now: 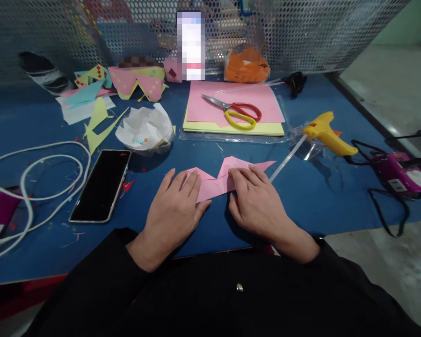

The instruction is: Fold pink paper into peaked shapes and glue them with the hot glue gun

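Note:
A folded pink paper lies on the blue table between and beneath my hands, with a notch in its far edge and a pointed tip at its right end. My left hand rests palm down on its left part, fingers extended and pressing it flat. On the right part lies my right hand, its fingers bent a little and pressed on the paper. Both hands are open and neither grips the sheet. The fingers hide parts of the paper's left and right sections.
Beyond the paper, scissors lie on coloured sheets. A yellow glue gun is at right. At left are a black phone, a white cable and a crumpled white paper bowl. A perforated metal panel stands behind.

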The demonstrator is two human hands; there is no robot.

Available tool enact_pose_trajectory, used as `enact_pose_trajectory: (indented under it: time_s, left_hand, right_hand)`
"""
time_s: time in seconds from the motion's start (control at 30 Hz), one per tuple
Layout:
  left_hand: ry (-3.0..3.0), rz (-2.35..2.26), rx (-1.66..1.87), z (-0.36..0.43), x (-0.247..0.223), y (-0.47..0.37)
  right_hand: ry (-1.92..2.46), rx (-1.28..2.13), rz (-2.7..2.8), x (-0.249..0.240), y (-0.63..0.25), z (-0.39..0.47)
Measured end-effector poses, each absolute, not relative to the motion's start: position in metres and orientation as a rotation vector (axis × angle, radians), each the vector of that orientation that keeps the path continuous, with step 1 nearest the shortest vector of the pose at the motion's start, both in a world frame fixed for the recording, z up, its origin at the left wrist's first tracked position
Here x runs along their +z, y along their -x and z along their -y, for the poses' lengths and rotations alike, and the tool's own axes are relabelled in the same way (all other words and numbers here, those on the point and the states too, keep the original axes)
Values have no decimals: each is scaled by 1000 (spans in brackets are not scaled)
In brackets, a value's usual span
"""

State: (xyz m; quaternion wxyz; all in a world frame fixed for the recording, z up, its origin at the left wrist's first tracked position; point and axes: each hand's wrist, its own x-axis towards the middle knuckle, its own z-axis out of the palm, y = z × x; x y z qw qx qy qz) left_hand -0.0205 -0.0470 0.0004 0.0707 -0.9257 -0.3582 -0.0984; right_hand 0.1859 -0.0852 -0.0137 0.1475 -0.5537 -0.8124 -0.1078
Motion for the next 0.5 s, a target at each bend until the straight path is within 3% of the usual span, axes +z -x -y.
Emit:
enact_pose_trajectory:
  time_s: [0.5]
  left_hand:
    - [2741,1031,-312,47,1,17]
  right_hand:
    - [1588,-343,2380,-15,-184,85]
